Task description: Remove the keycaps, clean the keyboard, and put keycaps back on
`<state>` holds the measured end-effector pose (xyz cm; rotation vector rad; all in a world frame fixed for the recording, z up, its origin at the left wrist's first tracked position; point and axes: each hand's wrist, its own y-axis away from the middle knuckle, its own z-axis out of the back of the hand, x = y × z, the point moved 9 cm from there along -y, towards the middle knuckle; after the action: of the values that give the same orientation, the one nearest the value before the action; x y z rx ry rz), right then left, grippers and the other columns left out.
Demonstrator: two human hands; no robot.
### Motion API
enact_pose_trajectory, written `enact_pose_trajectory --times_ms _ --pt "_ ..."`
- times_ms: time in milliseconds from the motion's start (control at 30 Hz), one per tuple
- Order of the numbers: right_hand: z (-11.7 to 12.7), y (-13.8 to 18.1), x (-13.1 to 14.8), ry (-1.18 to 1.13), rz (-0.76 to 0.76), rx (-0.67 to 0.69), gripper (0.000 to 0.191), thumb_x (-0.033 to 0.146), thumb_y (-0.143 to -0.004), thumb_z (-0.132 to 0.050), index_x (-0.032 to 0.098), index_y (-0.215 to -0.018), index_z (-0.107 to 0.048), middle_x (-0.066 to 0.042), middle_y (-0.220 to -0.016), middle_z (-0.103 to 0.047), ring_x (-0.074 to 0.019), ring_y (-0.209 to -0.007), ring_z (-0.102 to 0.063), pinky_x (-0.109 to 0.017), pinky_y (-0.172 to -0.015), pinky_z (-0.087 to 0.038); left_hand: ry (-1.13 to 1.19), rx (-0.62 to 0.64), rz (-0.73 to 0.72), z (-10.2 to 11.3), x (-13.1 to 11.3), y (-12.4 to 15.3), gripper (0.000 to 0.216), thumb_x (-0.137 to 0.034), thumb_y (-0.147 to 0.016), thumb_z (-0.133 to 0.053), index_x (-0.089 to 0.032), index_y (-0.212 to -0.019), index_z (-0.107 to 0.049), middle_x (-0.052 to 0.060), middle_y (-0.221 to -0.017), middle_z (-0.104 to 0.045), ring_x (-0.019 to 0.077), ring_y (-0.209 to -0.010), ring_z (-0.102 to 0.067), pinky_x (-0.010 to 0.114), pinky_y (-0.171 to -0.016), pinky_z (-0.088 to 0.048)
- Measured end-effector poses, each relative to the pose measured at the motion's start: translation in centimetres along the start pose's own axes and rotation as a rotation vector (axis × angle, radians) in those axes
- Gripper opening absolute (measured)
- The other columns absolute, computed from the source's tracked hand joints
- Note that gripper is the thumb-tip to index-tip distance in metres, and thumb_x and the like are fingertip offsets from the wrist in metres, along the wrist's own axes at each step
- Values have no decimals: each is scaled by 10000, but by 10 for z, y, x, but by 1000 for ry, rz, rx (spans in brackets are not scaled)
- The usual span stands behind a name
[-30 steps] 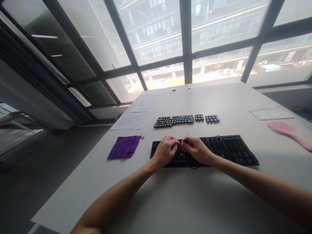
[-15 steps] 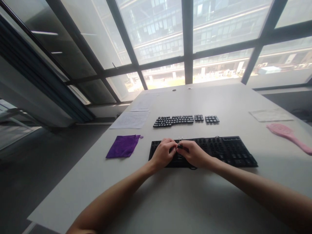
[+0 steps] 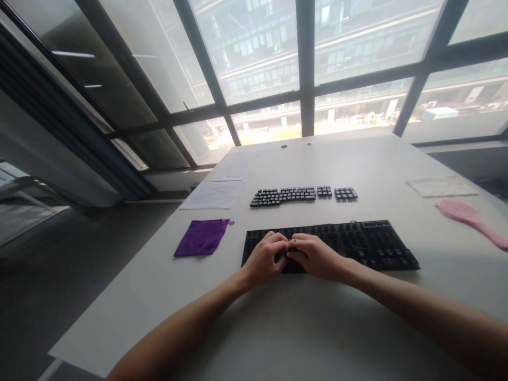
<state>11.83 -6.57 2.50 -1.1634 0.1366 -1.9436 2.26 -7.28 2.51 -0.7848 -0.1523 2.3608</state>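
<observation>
On my feed, the left hand (image 3: 266, 256) and right hand (image 3: 314, 256) were close together over the keyboard (image 3: 381, 244), both curled; whether either gripped anything, I couldn't tell. The keyboard lay on the table (image 3: 317, 328), nearer than the loose keycaps (image 3: 283, 196).

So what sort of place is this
Probably an office or workroom: papers and a keyboard lie on a white desk beside tall windows.
</observation>
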Motion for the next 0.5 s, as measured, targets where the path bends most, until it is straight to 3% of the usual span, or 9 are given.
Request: enact_pose_trajectory --times_ms 100,167,333,500 --pt "-5 7 14 74 132 61 189 208 -955 -507 208 -879 -680 -60 -802 -624 -185 -753 -529 -310 -707 -451 13 57 -35 -1 -7 1 122 -146 -796 -630 -219 -885 -669 55 -961 -652 218 -935 -555 366 -869 -493" --pt "-5 9 14 74 135 52 198 209 -954 -508 207 -862 -683 -63 -797 -633 -187 -753 -540 -315 -713 -461 7 78 -37 -3 -7 1 85 -211 -789 -686 -219 -872 -667 53 -953 -646 215 -916 -557 367 -862 -492" --pt "8 7 -13 -118 -86 -97 153 240 -919 -589 184 -833 -703 -68 -814 -691 -189 -741 -613 -324 -719 -493 2 93 8 -8 1 0 192 -355 -799 -764 -220 -908 -682 54 -976 -655 223 -921 -580 372 -860 -487" --pt "18 8 -30 -287 -252 -190 190 301 -907 -597 169 -846 -718 -45 -727 -693 -186 -663 -624 -311 -655 -507 61 39 84 -7 6 -1 145 -290 -866 -700 -227 -997 -693 57 -974 -699 225 -932 -602 385 -874 -479"
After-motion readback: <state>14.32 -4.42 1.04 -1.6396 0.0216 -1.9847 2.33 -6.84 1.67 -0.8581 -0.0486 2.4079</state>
